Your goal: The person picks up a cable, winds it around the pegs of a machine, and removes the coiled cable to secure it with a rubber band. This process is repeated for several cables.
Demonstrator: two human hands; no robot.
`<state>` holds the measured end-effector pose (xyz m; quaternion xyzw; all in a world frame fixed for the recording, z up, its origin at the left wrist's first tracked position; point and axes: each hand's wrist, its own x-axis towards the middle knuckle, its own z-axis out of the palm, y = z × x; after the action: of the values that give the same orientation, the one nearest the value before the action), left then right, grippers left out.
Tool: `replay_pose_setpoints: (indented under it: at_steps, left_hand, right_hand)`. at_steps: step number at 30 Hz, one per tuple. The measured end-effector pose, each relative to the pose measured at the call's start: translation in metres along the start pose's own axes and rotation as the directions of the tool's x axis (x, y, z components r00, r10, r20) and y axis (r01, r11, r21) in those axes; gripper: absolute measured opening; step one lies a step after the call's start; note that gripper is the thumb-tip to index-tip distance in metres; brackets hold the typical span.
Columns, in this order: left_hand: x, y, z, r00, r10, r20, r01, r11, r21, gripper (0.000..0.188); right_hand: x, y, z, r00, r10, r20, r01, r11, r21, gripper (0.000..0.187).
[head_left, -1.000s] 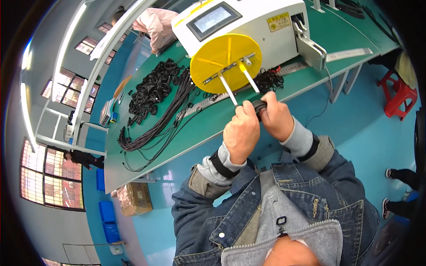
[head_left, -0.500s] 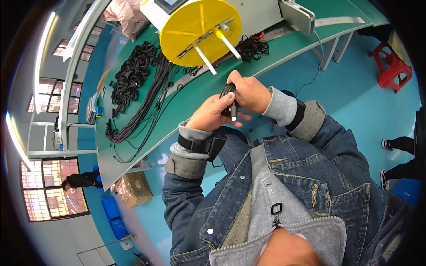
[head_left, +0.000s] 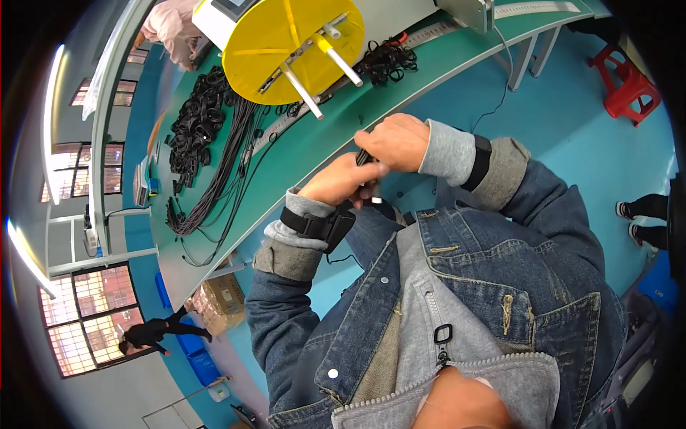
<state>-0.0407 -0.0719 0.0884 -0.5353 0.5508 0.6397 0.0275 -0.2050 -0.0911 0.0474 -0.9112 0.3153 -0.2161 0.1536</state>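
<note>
A coiled black cable [head_left: 363,156] is held between my two hands in front of my body, off the table's near edge. My left hand [head_left: 341,180] grips it from the left, thumb across the coil. The fingers of my right hand [head_left: 395,144] are closed on its upper end. Most of the coil is hidden by my hands. One light-tipped connector [head_left: 376,199] pokes out below my left fingers. Beyond my hands stands a winding machine with a yellow disc [head_left: 293,50], from which two pale rods stick out, bare of cable.
On the green table [head_left: 343,127] lie a heap of black coiled cables [head_left: 194,132], a long bundle of loose cables [head_left: 227,161], a smaller cable pile [head_left: 387,63] and a metal ruler [head_left: 275,131]. A red stool [head_left: 624,87] stands right; a cardboard box [head_left: 218,304] sits below left.
My hands have closed further over the coiled cable, hiding more of it, and my right hand has turned over its upper end. The view has shifted slightly. A distant person in black has moved.
</note>
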Motion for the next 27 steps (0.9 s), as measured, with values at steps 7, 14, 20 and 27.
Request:
replay_pose_setpoints:
  at_steps: [7,14,20,27]
  left_hand:
    - [0.005,-0.024,0.004,0.966,0.219,-0.138,-0.217,0.976,0.029,0.019]
    - [-0.001,-0.016,0.012,0.999,0.033,0.022,-0.027,0.973,-0.229,0.013]
    - [0.016,-0.051,0.024,0.997,0.048,-0.062,-0.064,0.956,-0.287,0.01]
    - [0.03,-0.067,0.04,0.945,0.189,-0.268,-0.31,0.782,-0.54,0.015]
  right_hand:
    - [-0.007,0.006,0.039,0.954,0.105,-0.279,0.093,0.786,0.612,0.008]
    - [-0.019,0.002,0.059,0.96,0.119,-0.254,0.028,0.86,0.509,0.016]
    - [-0.02,0.001,0.043,0.996,0.087,0.02,-0.088,0.918,0.386,0.028]
    - [-0.027,0.102,-0.012,0.657,0.325,-0.68,-0.301,0.94,0.158,0.014]
